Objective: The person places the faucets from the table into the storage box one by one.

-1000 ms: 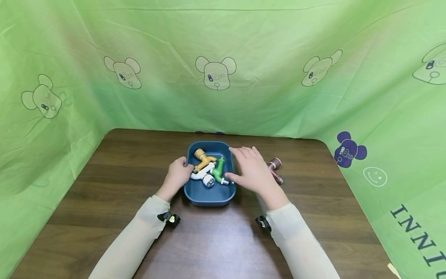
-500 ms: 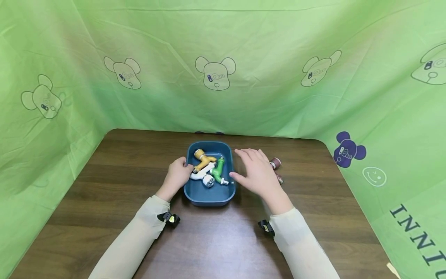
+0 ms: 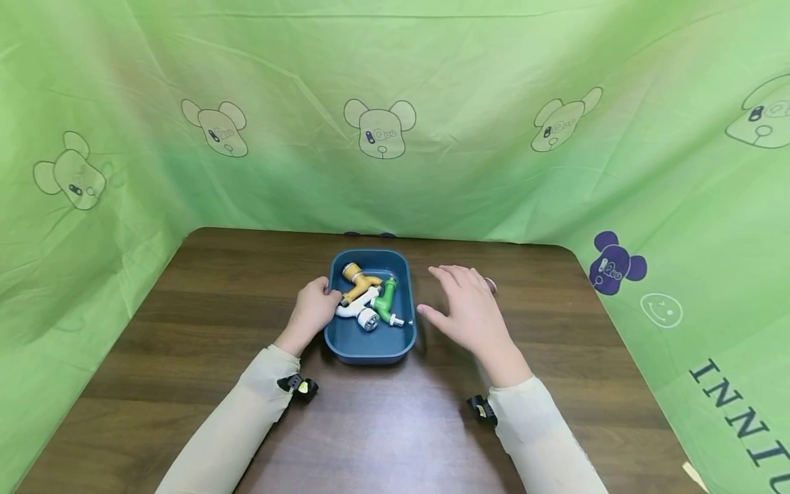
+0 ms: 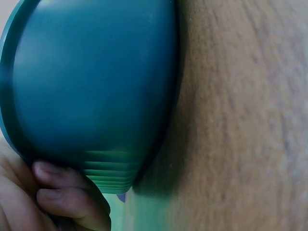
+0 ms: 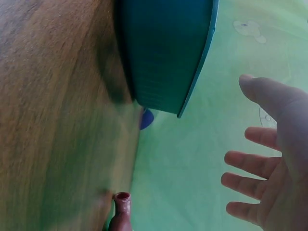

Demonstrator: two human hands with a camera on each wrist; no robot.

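A blue plastic basin (image 3: 370, 358) sits mid-table, holding a yellow tap (image 3: 361, 282), a white tap (image 3: 368, 318) and a green tap (image 3: 385, 302). My left hand (image 3: 310, 309) grips its left rim; in the left wrist view, curled fingers (image 4: 67, 199) lie against the outer wall below the rim. Just right of the basin, my right hand (image 3: 470, 310) hovers over the table with nothing in it, its fingers spread in the right wrist view. A maroon tap lies below that hand; only its handle end (image 3: 491, 285) shows in the head view, its spout (image 5: 122, 211) in the right wrist view.
The brown wooden table (image 3: 234, 288) is bounded at the back and sides by a green printed cloth (image 3: 296, 185). A small pale strip (image 3: 696, 476) is at the table's right edge. Each wrist wears a small black camera.
My right hand has moved right, away from the basin's rim and over the maroon tap, which it now mostly hides. The left hand stays on the basin.
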